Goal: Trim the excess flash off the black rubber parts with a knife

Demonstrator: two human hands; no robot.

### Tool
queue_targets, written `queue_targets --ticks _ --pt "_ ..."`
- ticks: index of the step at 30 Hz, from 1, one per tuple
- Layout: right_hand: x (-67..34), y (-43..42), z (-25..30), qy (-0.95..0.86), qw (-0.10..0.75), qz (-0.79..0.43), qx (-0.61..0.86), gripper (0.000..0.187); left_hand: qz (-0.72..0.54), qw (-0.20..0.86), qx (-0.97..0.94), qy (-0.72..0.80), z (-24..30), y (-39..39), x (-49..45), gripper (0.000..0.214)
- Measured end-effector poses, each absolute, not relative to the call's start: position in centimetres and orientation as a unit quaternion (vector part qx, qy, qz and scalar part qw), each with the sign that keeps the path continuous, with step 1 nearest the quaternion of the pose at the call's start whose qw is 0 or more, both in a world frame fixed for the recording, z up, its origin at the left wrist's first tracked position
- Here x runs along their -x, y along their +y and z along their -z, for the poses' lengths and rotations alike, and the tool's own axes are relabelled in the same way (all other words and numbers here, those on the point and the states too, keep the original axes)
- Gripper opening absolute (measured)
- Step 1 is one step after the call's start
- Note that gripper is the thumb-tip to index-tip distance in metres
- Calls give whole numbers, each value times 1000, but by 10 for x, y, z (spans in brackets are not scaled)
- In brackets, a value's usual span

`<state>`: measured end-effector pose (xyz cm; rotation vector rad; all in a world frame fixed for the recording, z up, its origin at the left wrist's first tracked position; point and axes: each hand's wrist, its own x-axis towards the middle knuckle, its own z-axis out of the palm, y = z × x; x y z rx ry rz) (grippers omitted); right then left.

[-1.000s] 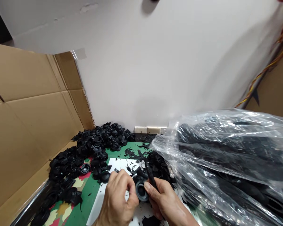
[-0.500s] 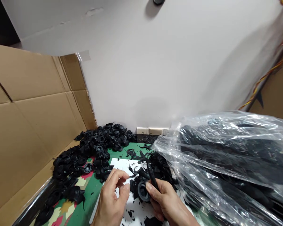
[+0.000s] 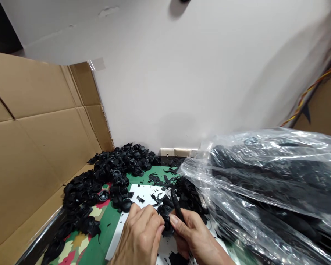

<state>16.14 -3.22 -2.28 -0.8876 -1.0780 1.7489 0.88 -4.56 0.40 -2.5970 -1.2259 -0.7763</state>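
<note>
My left hand [image 3: 140, 235] is curled over a round black rubber part [image 3: 167, 222], its fingertips pinching the part's rim. My right hand [image 3: 194, 237] grips the same part from the right with thumb and fingers, and a thin black tool [image 3: 176, 206] sticks up from that hand. Both hands meet over a white sheet [image 3: 143, 193] strewn with black rubber scraps [image 3: 157, 180]. A heap of similar black rubber parts [image 3: 110, 176] lies just left of and behind the hands.
A big clear plastic bag [image 3: 264, 184] full of black parts fills the right side. A brown cardboard wall [image 3: 35, 140] stands on the left. A green patterned mat [image 3: 99, 235] covers the table. A white wall [image 3: 182, 73] rises behind, with twisted coloured wires [image 3: 320, 79] at the far right.
My left hand, which had opened and drawn off the part half a second ago, has closed back onto its rim. My right hand has kept hold of the part and the tool.
</note>
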Motion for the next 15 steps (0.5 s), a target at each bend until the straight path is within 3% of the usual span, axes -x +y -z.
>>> queue_targets --ticks 9,15 --pt "-157 -28 43 -458 447 -640 425 53 218 202 884 -361 -15 -43 -22 27" --pt "-156 -27 50 -454 470 -619 436 54 269 197 859 -388 -6 -39 -31 22"
